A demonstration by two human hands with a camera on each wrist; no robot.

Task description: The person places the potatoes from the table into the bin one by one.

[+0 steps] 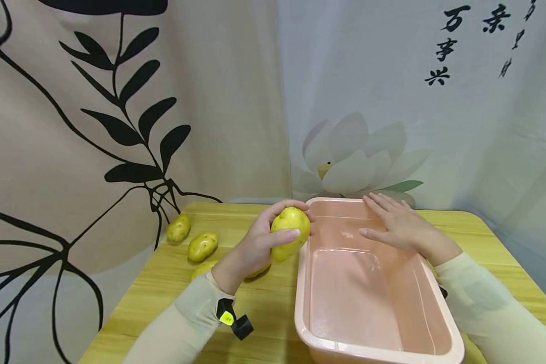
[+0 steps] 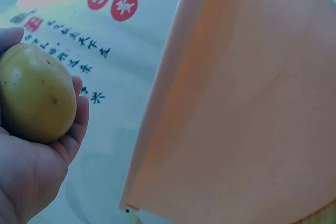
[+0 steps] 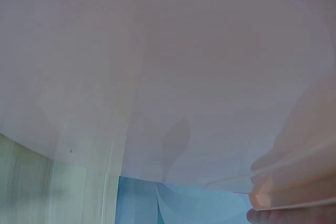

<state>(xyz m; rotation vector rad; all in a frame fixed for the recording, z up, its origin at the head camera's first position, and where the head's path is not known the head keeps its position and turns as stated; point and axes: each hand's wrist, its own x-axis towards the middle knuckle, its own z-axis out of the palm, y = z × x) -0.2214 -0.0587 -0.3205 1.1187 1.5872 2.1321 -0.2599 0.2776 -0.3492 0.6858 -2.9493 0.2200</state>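
My left hand (image 1: 259,237) grips a yellow potato (image 1: 293,230) beside the left rim of a pink plastic basin (image 1: 302,303). In the left wrist view the potato (image 2: 39,93) lies against the palm, with fingers curled about it. My right hand (image 1: 400,225) rests at the basin's far right corner, its fingers fairly straight and reaching over the far rim. The basin's floor (image 1: 355,303) shows no object on it. More potatoes lie on the table to the left, among them one potato (image 1: 178,228) near the edge and another potato (image 1: 202,246); my left hand partly hides others.
The wooden table (image 1: 141,313) carries the basin and the potatoes. Behind it hangs a pale curtain (image 1: 236,101) with black leaf prints, a lotus and writing. A small black device (image 1: 234,318) is strapped to my left wrist.
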